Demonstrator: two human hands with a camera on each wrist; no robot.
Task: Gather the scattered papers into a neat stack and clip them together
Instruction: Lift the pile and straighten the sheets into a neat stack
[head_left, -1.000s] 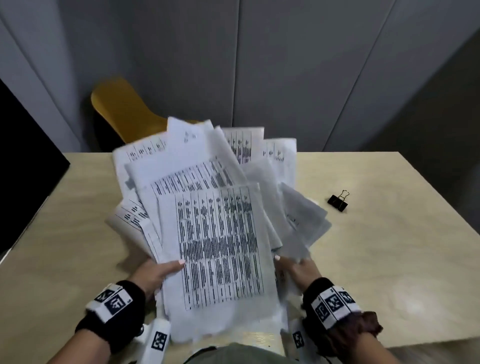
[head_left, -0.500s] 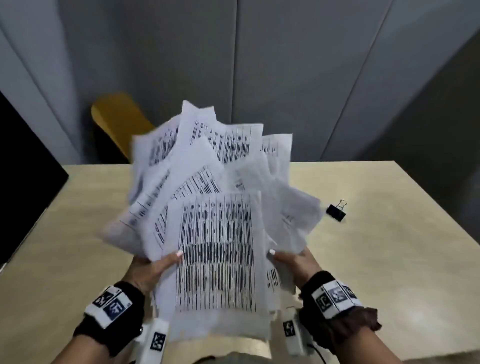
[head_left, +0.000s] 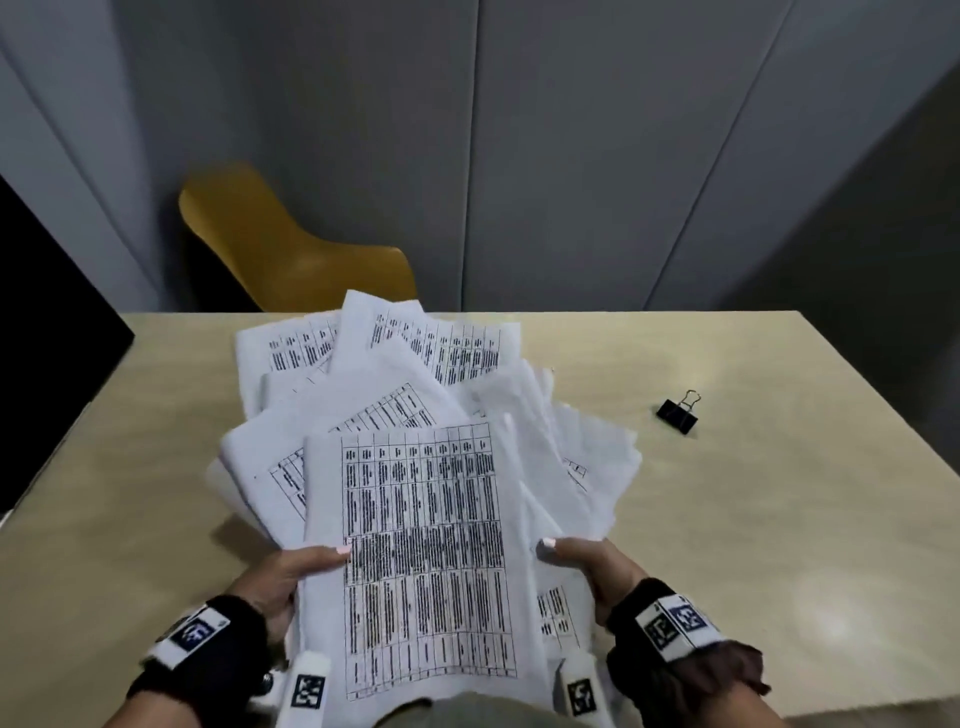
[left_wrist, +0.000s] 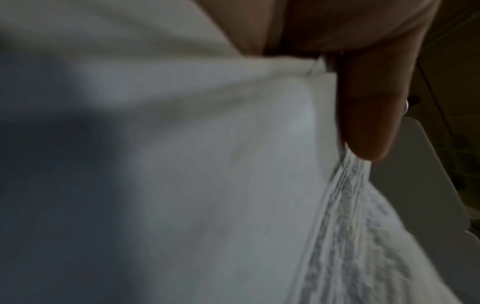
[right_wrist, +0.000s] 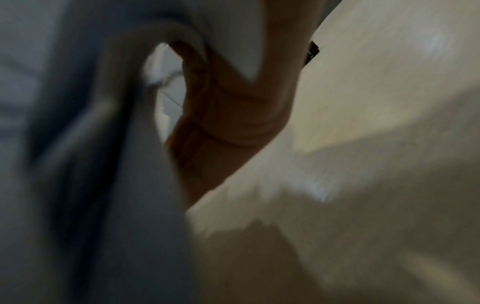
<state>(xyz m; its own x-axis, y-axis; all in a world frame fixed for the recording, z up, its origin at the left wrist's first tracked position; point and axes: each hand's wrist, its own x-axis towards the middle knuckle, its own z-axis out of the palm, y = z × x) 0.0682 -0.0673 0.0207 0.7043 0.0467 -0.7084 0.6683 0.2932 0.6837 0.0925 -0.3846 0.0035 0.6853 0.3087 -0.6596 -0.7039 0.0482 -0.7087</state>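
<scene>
- papers: a loose, fanned bundle of printed sheets, held at its near end by both hands above the table. the sheets spread out toward 12 o'clock, corners splayed to 10 and 2 o'clock; edges are not aligned. the top sheet carries a dense printed grid.
- left hand: grips the bundle's left edge, at 9 o'clock of the top sheet, thumb lying on the printed face. the left wrist view shows the thumb pressed on the edges of many layered sheets.
- right hand: grips the bundle's right edge, at 3 o'clock of the top sheet, thumb on top. the right wrist view is badly blurred; fingers appear curled under the paper, though this cannot be confirmed from that view alone.
- binder clip: black with wire handles, lying on the table at 2 o'clock from the bundle, well apart from it and from both hands.
- both wrists wear black bands with printed square markers.
- chair: yellow, behind the table's far edge at 11 o'clock.
- wall: grey panels behind the table.
</scene>
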